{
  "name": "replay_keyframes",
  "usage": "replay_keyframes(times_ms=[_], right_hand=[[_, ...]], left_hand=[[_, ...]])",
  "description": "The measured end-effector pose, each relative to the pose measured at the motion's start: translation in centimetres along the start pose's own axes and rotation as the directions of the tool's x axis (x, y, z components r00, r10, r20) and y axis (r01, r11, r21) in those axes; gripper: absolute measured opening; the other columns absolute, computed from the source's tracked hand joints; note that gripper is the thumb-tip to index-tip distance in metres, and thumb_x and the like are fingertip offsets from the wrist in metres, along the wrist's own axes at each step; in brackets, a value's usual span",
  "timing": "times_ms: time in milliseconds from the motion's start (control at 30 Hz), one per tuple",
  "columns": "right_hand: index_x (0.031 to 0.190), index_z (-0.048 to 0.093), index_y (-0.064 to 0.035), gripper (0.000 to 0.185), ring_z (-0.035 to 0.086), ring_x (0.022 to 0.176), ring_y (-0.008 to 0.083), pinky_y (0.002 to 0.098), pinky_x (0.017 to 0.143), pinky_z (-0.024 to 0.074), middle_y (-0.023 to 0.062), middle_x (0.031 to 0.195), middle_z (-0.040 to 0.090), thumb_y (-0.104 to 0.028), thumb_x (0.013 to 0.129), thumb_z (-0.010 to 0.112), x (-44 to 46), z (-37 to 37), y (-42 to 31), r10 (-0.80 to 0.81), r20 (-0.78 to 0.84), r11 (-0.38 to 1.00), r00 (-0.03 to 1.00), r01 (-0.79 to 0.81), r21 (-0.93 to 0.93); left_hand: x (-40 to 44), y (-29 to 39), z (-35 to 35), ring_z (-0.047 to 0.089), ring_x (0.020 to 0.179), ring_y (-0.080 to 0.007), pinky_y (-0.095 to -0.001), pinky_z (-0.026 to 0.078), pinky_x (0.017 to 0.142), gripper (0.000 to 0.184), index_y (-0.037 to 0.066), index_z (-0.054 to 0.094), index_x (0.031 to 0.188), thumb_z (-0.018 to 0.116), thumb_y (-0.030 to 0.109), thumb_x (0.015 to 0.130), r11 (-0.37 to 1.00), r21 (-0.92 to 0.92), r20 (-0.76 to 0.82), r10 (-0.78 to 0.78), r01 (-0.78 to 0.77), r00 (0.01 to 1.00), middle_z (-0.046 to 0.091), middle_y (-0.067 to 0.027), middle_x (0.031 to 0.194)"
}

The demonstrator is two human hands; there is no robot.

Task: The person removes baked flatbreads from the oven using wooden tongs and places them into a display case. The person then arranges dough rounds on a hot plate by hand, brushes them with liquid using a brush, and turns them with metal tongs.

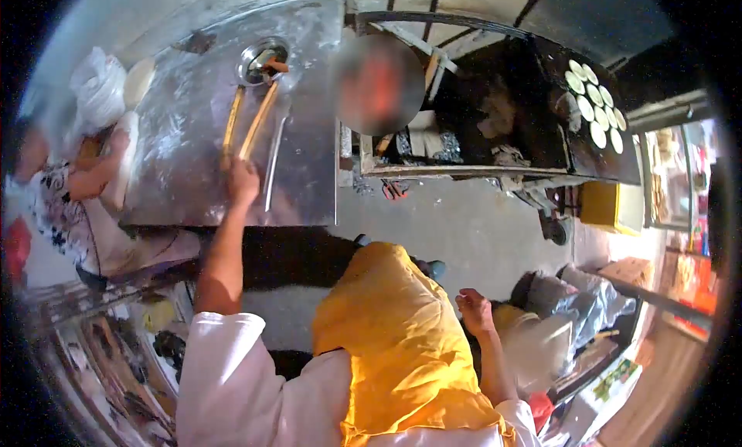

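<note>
My left hand [243,182] is closed at the near end of a long yellowish wooden stick [260,121] above the metal tabletop [185,141]. A second similar stick [231,126] runs beside it, its near end close to my fingers; whether the two are joined is unclear. Just past their far ends sits a round steel bowl [249,66] with reddish-brown and pale pieces in it. To the right of the sticks lies a thin metal rod [273,165]. My right hand [476,312] hangs beside the yellow apron [402,331], fingers loosely curled and apart, with nothing visible in it.
At the left edge another person's hand [117,141] rests near the table. A dark griddle [553,99] on the right carries several pale flat rounds [598,134]. Below it stands a yellow container [601,206]. Filled sacks [576,296] sit at lower right; a cluttered shelf [116,362], lower left.
</note>
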State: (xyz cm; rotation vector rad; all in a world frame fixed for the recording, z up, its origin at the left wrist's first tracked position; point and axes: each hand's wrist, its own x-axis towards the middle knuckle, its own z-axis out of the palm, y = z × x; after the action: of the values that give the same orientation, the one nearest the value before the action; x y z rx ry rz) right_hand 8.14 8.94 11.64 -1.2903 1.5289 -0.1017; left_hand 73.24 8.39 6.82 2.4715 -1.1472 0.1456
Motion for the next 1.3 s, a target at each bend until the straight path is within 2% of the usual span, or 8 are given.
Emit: replay_keyframes(times_ms=[167, 300, 367, 433, 667, 900, 1100, 1300], right_hand=[[0.109, 0.065, -0.0032, 0.030, 0.065, 0.069, 0.0201, 0.0336, 0.066, 0.0516, 0.0137, 0.077, 0.066, -0.022, 0.087, 0.067, -1.3, 0.5, 0.6, -0.093, -0.063, 0.944, 0.994, 0.068, -0.322], [0.113, 0.065, -0.0029, 0.039, 0.067, 0.091, 0.0388, 0.0425, 0.079, 0.0533, 0.0233, 0.096, 0.069, -0.033, 0.089, 0.065, -1.8, -0.4, -3.6, -0.022, -0.049, 0.959, 0.999, 0.007, -0.284], [0.112, 0.064, -0.0038, 0.035, 0.065, 0.095, 0.0400, 0.0442, 0.081, 0.0526, 0.0229, 0.102, 0.067, -0.030, 0.089, 0.063, -1.1, 0.2, -3.1, -0.025, -0.064, 0.959, 0.998, 0.006, -0.284], [0.114, 0.064, -0.0047, 0.035, 0.063, 0.099, 0.0397, 0.0438, 0.083, 0.0522, 0.0216, 0.105, 0.066, -0.029, 0.089, 0.063, -1.2, -0.4, -4.4, -0.139, 0.035, 0.950, 0.990, 0.143, -0.276], [0.130, 0.056, -0.0058, 0.049, 0.064, 0.106, 0.0335, 0.0409, 0.090, 0.0522, 0.0199, 0.118, 0.063, -0.033, 0.090, 0.064, -1.0, -5.4, -4.4, -0.165, 0.170, 0.961, 0.972, 0.198, -0.196], [0.154, 0.016, -0.0069, 0.096, 0.052, 0.122, 0.0302, 0.0428, 0.098, 0.0472, 0.0187, 0.141, 0.044, -0.033, 0.084, 0.077, 0.8, -15.1, 0.9, -0.415, -0.005, 0.620, 0.910, 0.287, 0.730], [0.135, 0.038, -0.0107, 0.054, 0.058, 0.090, 0.0146, 0.0306, 0.078, 0.0515, 0.0053, 0.105, 0.058, -0.024, 0.091, 0.068, 0.5, -22.4, 5.6, -0.054, -0.254, 0.340, 0.966, 0.257, 0.905], [0.117, 0.048, -0.0101, 0.028, 0.053, 0.069, 0.0110, 0.0276, 0.058, 0.0444, -0.0006, 0.083, 0.053, -0.024, 0.097, 0.061, 2.4, -26.9, 11.0, 0.193, -0.269, 0.397, 0.943, 0.176, 0.901]], left_hand=[[2.2, -9.3, 1.6, 0.063, 0.096, -0.0447, -0.0518, 0.050, 0.083, 0.027, 0.009, 0.062, 0.110, 0.055, 0.023, 0.089, 0.964, 0.194, 0.329, -0.238, 0.181, 0.914, 0.067, -0.0221, 0.104], [-1.3, -13.0, 0.0, 0.065, 0.090, -0.0387, -0.0464, 0.050, 0.075, 0.023, 0.003, 0.067, 0.100, 0.055, 0.020, 0.089, 0.993, -0.044, 0.449, 0.118, -0.110, 0.886, 0.066, -0.0215, 0.096], [-3.1, -13.0, -2.1, 0.060, 0.074, -0.0250, -0.0374, 0.048, 0.068, 0.025, 0.000, 0.063, 0.101, 0.059, 0.023, 0.090, 0.955, -0.203, 0.486, -0.094, 0.216, 0.869, 0.062, -0.0100, 0.084], [-6.1, -5.1, -7.5, 0.052, 0.068, -0.0152, -0.0304, 0.045, 0.064, 0.027, 0.002, 0.060, 0.100, 0.059, 0.028, 0.093, 0.711, -0.405, 0.468, -0.379, 0.575, 0.798, 0.058, -0.0026, 0.082], [-17.5, 16.9, -7.9, 0.053, 0.065, -0.0068, -0.0234, 0.046, 0.062, 0.016, 0.005, 0.062, 0.108, 0.056, 0.016, 0.098, 0.591, -0.696, 0.504, -0.002, 0.407, 0.864, 0.062, 0.0013, 0.085], [-31.6, 48.6, -2.6, 0.063, 0.077, -0.0135, -0.0313, 0.054, 0.072, 0.016, 0.000, 0.060, 0.108, 0.053, 0.009, 0.096, 0.437, -0.678, 0.683, 0.671, 0.592, 0.287, 0.063, -0.0049, 0.087], [-33.9, 61.5, -1.0, 0.060, 0.086, -0.0163, -0.0312, 0.051, 0.079, 0.020, 0.000, 0.059, 0.111, 0.056, 0.012, 0.096, 0.331, -0.938, 0.339, 0.937, 0.099, 0.079, 0.063, -0.0063, 0.099], [-24.9, 64.5, 5.7, 0.062, 0.089, -0.0125, -0.0281, 0.051, 0.081, 0.020, 0.005, 0.062, 0.114, 0.056, 0.014, 0.098, 0.744, -0.619, 0.782, 0.614, 0.253, 0.106, 0.067, -0.0039, 0.104]])
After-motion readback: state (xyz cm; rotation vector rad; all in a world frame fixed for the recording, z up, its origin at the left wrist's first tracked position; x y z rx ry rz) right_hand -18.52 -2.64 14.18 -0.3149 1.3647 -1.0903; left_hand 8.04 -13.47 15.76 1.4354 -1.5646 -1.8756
